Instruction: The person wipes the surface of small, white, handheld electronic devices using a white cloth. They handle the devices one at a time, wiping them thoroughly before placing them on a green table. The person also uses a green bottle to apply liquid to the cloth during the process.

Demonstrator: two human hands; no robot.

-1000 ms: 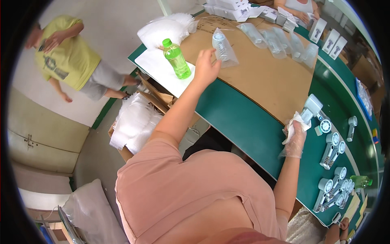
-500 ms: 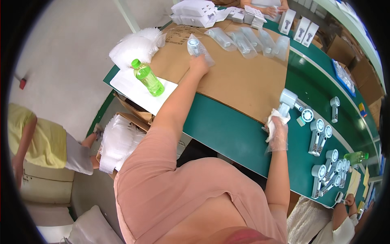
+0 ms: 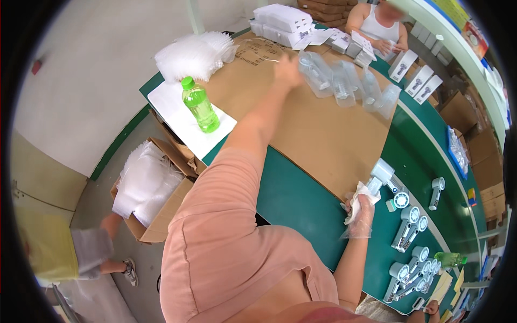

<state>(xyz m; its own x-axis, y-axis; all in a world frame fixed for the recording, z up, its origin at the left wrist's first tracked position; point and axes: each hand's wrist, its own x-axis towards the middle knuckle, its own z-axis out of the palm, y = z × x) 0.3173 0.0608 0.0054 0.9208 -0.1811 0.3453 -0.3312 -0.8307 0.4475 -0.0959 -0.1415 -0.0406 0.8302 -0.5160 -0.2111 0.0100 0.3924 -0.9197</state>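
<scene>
Seemingly partly bagged, pale-blue plastic fans lay in translucent sleeves upper centre and bare lower right, the right hand gripping one fan through white cloth, the left hand's fingers too blurred to tell.

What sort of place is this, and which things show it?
It is probably a packing workshop: what look like handheld fans lie grouped on a long green table, several filled clear bags lie nearby, and small white boxes stand beyond them.
</scene>
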